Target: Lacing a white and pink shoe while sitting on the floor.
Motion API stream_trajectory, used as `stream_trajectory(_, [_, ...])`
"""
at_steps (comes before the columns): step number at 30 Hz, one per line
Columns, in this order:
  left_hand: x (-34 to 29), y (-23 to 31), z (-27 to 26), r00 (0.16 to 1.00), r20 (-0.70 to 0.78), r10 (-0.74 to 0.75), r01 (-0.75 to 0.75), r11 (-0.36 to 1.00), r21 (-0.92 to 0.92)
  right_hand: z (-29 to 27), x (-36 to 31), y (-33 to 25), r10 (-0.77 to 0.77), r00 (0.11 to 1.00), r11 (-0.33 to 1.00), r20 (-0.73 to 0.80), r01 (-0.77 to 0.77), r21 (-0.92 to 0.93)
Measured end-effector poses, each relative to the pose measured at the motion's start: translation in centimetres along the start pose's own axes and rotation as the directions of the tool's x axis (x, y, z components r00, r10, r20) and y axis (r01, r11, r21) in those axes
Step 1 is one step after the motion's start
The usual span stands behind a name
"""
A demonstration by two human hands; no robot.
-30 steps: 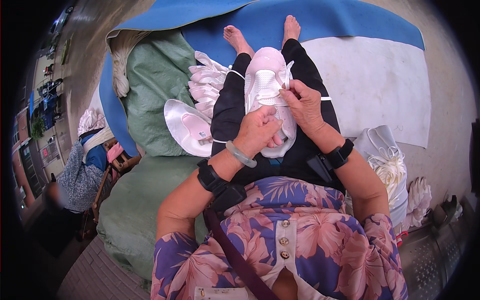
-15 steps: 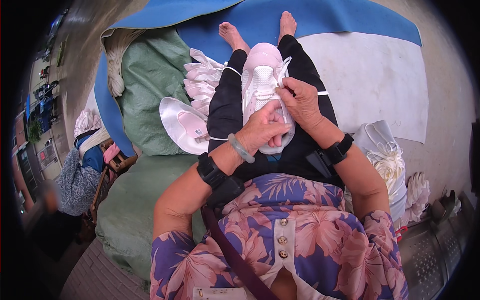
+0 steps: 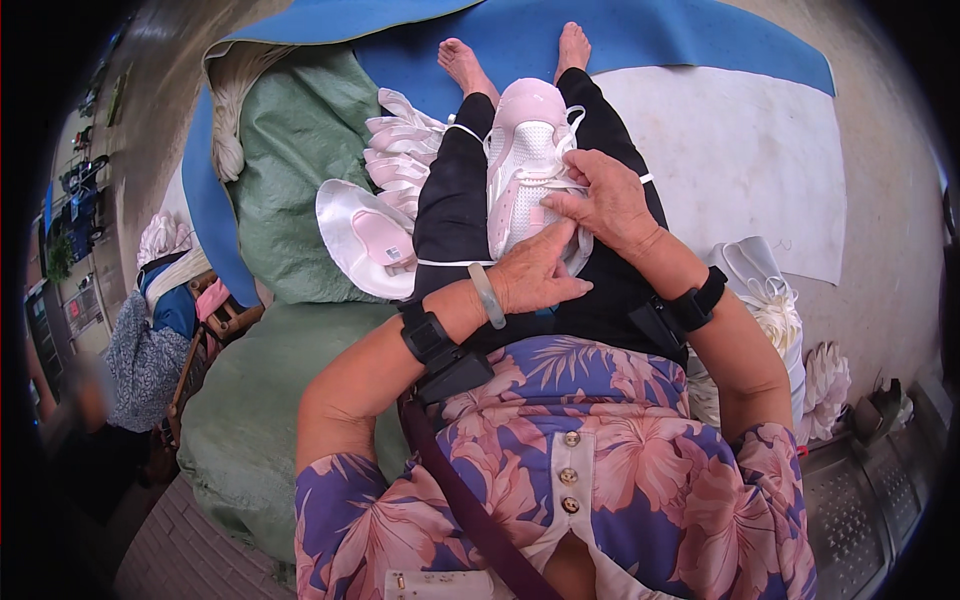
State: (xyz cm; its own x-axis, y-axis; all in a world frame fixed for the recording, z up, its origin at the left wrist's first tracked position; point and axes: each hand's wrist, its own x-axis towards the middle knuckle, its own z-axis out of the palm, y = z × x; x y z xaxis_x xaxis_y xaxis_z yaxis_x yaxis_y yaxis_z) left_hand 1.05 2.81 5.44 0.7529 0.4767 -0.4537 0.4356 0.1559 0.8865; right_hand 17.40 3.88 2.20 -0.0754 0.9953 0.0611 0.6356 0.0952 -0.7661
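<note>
Upper [image 3: 518, 205] lies along the lap [image 3: 452, 225], toe at the far edge. The right hand [image 3: 610, 200] clamps its right edge between thumb and fingers; the left hand [image 3: 535, 270] meets its near end, grip impossible to tell.

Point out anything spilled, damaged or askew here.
Only the blue mat stands out: at the upper left it rides up over the green sack instead of lying flat, with pale cords hanging out beneath. I see no spill or damage.
</note>
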Motion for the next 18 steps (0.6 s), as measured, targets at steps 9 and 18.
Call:
stream_trajectory(9, [0.9,-0.4,-1.7,0.779,-0.320,0.540,-0.107,0.617,0.779,-0.1,0.5,-0.8,0.086,0.992,0.979,0.088,-0.068,-0.190])
stream_trajectory(18, [3.2,-1.6,-2.0,0.651,-0.401,0.644,-0.008,0.534,0.845,-0.9,1.2,-1.7,0.023,0.986,0.961,0.167,0.025,-0.277])
